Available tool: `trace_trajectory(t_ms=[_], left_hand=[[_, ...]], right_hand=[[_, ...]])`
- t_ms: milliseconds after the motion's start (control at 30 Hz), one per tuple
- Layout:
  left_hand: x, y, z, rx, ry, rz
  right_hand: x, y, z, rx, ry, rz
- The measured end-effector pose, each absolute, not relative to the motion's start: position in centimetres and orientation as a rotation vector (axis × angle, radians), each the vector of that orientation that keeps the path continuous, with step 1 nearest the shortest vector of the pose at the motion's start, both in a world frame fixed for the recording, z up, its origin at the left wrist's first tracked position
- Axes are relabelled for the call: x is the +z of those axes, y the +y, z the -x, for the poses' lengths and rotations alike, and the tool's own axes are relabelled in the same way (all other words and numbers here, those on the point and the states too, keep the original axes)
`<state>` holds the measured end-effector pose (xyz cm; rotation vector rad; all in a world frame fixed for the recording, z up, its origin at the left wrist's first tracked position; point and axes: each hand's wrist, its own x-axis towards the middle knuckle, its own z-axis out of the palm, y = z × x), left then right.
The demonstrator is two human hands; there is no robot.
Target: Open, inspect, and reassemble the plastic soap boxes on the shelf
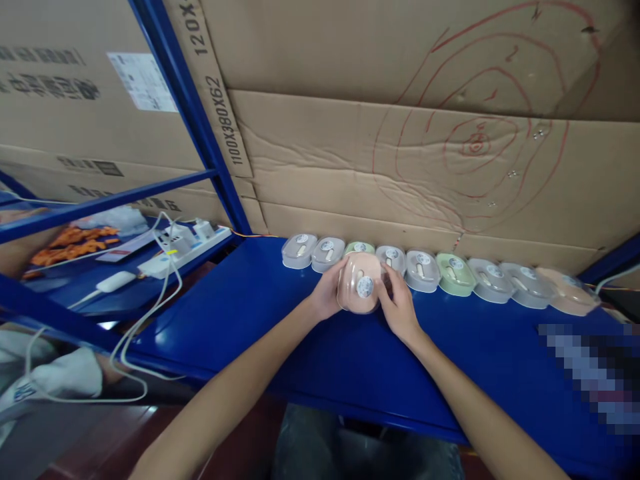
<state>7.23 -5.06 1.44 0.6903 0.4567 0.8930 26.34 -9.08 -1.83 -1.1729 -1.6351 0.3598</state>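
Note:
Between my two hands is a pinkish plastic case (356, 270) with a clear lid and a round sticker. My left hand (329, 291) wraps around its left side, fingers partly hidden behind it. On the right side, my right hand (399, 303) grips it with the thumb near the sticker. Behind it, similar cases stand in a row along the back of the blue surface, among them a grey case (327, 255) and a green case (455, 275). A pink case (567, 293) ends the row on the right.
A blue shelf surface (220, 293) lies under my arms, backed by cardboard (310, 160) with red rings drawn on it. Left of a blue post are a white power strip (185, 252), loose cables and orange pieces (75, 243). Another person's sleeve (65, 373) shows at lower left.

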Motion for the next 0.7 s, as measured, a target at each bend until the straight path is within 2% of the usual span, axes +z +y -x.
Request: trace_trajectory(t_ms=[333,700], left_hand=[[0.5,-4.8,-6.1,0.896,0.619,-0.789],[0.6,-5.3,-6.0,0.864,0.591,-1.070]], right_hand=[[-1.5,-10.0,-25.4,0.474,-1.707,1.137],[-1.9,-9.8,-25.6,0.623,-1.684,1.154]])
